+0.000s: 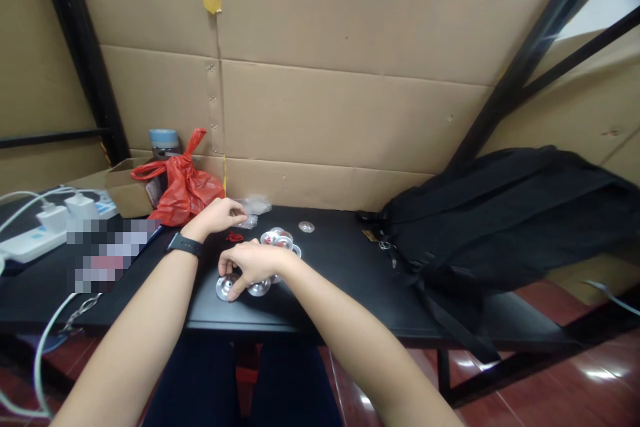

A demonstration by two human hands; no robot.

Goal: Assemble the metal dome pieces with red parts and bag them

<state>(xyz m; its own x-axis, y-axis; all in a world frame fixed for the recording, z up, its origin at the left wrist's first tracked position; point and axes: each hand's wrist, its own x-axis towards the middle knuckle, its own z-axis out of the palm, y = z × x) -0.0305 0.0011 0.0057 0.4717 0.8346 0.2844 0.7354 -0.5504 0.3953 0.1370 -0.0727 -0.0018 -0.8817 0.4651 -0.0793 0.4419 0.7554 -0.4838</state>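
Nearest, dark trouser legs [295,380] show below both hands, under the edge of a smooth matte-black table [340,273]. R hand [254,263], palm down, has thumb & fingers closed on the rim of a shiny metal disc [221,289], round w/ a raised centre, flat on the tabletop. Under & just beyond that hand, partly hidden by it, is a loose pile of similar discs [283,241], overlapping, w/ red bits among them. A small tangle of thin red cord [234,237] lies btwn the hands.

L hand [220,215], black-strapped watch [184,245] on wrist, is farther out, fingers curled over crinkly clear plastic [259,205]; can't tell if it's gripping any. A lone disc [307,227] lies flat to R of both hands, apart from the pile.

Just beyond L hand: glossy red plastic bag [187,187], bulging, handles up, contents hidden. Next to it, farther L, a cardboard box [125,190], contents unclear; behind, a blue-lidded jar [164,140], contents also unclear. Well L of L hand, a white power strip [30,247] w/ plugs in it. Well R of R hand, a black fabric backpack [515,213] on its side. Past everything, creased brown cardboard panel [325,113].
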